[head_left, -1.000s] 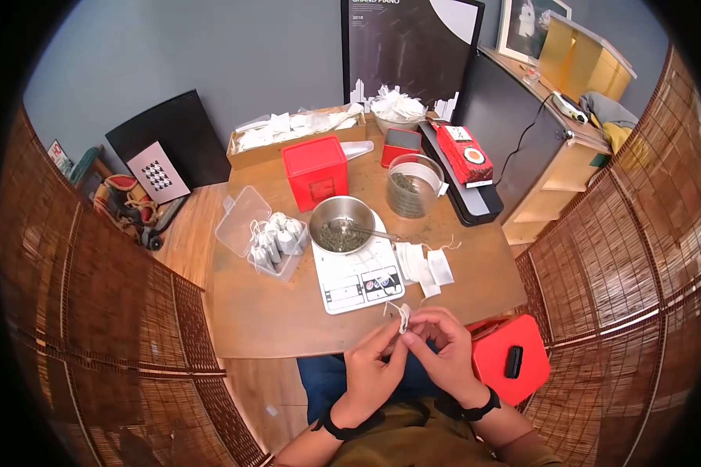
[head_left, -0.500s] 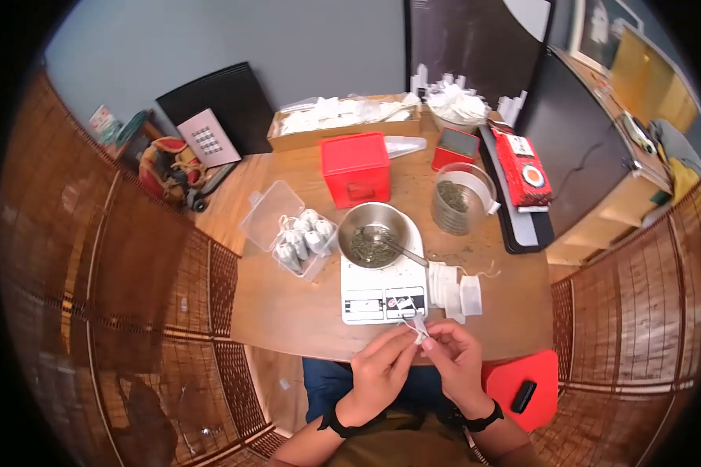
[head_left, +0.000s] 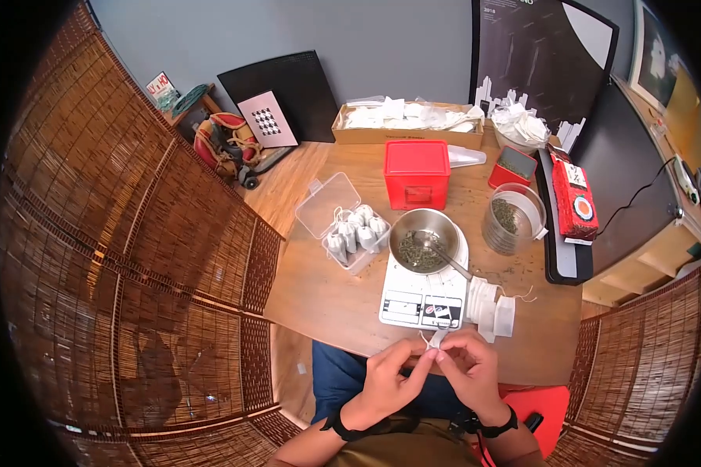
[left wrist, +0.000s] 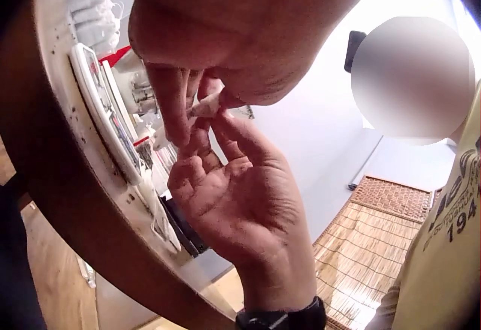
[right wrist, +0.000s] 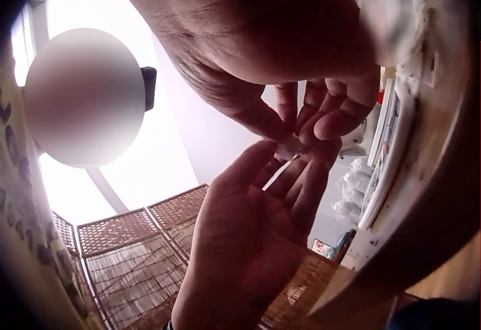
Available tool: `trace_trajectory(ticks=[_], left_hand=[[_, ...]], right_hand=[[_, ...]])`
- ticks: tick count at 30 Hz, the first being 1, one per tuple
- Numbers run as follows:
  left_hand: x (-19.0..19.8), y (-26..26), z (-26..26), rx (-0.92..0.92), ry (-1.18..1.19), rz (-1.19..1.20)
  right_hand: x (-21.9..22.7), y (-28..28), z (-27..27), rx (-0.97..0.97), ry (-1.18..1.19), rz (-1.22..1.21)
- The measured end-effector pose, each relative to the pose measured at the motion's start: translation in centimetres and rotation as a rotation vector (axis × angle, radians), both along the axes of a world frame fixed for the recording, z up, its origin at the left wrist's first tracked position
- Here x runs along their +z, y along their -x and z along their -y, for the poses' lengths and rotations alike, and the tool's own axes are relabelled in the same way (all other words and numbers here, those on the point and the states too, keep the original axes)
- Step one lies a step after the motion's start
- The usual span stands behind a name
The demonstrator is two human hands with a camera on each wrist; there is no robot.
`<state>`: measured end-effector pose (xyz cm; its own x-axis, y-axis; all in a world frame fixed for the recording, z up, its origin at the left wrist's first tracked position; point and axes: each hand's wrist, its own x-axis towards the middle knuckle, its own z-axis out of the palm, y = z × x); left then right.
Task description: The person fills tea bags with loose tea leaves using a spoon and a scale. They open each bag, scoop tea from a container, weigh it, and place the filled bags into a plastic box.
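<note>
In the head view, a small white drawstring tea bag (head_left: 436, 339) is held between both hands over the table's near edge. My left hand (head_left: 391, 380) pinches it from the left with thumb and fingers, and my right hand (head_left: 477, 375) does so from the right. The fingertips meet around the bag (left wrist: 206, 108) in the left wrist view and cover part of it. Just beyond lies a white kitchen scale (head_left: 401, 286) bearing a steel bowl (head_left: 401, 226) of dried leaves, with a spoon (head_left: 453, 266) leaning in it. Flat white bags (head_left: 484, 307) lie to its right.
A clear plastic box (head_left: 356, 267) of filled bags stands left of the scale. Behind are a red tin (head_left: 417, 173), a cardboard tray (head_left: 366, 136) of white bags and a clear tub (head_left: 500, 237) of leaves. A red packet (head_left: 572, 194) lies at the right.
The head view has swung left, so the table appears farther right. Both hands stay together at the bag, with its white end now pointing up between the fingertips.
</note>
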<state>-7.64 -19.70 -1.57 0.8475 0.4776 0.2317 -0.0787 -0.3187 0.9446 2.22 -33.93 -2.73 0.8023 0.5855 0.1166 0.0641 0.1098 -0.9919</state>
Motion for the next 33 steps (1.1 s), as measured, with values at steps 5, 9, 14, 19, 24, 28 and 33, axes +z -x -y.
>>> trace_trajectory(ticks=[5,9,14,19,24,28,33], left_hand=[[0.7,-0.3,-2.8,0.053,-0.161,0.09],[0.9,-0.4,-5.0,0.063,-0.171,0.11],[2.0,-1.0,-7.0,0.055,-0.084,0.091],[1.8,-0.7,-8.0,-0.028,-0.048,0.074],[1.6,-0.7,-7.8,0.021,0.145,0.011],[2.0,-1.3,-7.8,0.061,0.191,0.0],[-0.3,-1.9,-8.6,0.104,0.318,0.036]], right_hand=[[0.9,0.9,-2.1,-0.105,0.088,0.097],[2.4,1.0,-4.4,-0.153,0.224,0.335],[4.5,0.5,-6.4,-0.121,0.312,0.36],[5.9,0.4,-7.5,-0.095,0.318,0.265],[5.8,-0.3,-7.1,-0.071,0.336,0.318],[5.4,-0.4,-6.9,-0.092,0.272,0.275],[3.6,-3.8,-5.6,-0.414,0.226,0.326]])
